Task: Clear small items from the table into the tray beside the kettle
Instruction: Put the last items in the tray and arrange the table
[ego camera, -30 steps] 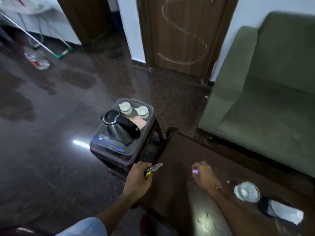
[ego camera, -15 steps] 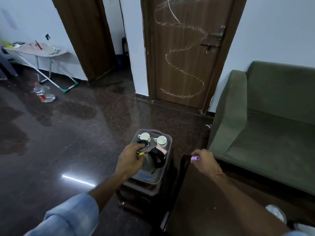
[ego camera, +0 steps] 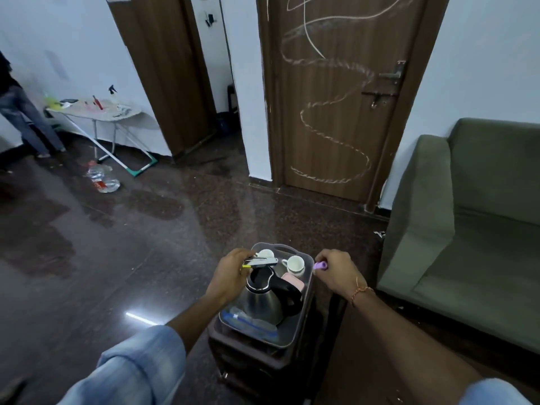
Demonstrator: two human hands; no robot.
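A grey plastic tray (ego camera: pixel 287 337) sits on a dark stool and holds a steel kettle (ego camera: pixel 267 302) with a black handle, two white cups (ego camera: pixel 295 265), a pink item (ego camera: pixel 293 281) and a blue-edged packet (ego camera: pixel 251 321). My left hand (ego camera: pixel 229 276) grips a small silver tool with a yellow end (ego camera: pixel 260 261) above the kettle's lid, near the far cup. My right hand (ego camera: pixel 336 270) pinches a small purple item (ego camera: pixel 320 265) just over the tray's right rim.
A dark wooden table (ego camera: pixel 350 361) lies at the lower right, beside a green sofa (ego camera: pixel 467 229). A chalk-marked brown door (ego camera: pixel 336 97) stands behind the tray. At the far left are an ironing board (ego camera: pixel 96 111), a plastic bottle (ego camera: pixel 102 179) on the floor and a person's legs (ego camera: pixel 26 118).
Both hands have moved away from the table toward the tray. The left hand now holds the silver tool over the kettle, and the right hand has brought the purple item to the tray's right rim.
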